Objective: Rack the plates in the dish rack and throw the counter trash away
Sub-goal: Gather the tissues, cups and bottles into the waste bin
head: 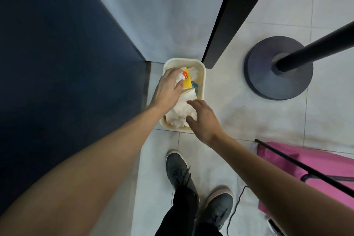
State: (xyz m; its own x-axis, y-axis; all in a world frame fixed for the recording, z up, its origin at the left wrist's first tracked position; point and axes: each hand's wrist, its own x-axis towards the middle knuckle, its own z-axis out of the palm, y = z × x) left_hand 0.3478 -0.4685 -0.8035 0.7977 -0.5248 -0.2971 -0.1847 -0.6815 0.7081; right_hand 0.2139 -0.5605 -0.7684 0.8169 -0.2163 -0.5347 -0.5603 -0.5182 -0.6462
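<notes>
Gripping a crumpled tissue (179, 79) beside a yellow packet (187, 83) with unreadable red print, the left hand (167, 91) hangs over the bin (204, 80); the right hand (204, 120) is loosely spread.

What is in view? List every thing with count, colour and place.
bin: one, cream, on the floor in the corner.
tissues: several, white, crumpled in the bin.
wrapper: one, yellow, held over the bin.
stand base: one, dark grey, floor at right, under a black pole.
bag: one, pink, floor at lower right.
cable: one, black, floor beside the shoes.
shoes: two, grey, bottom centre.
left hand: one, grips the wrapper.
right hand: one, open above the bin's near rim.
</notes>
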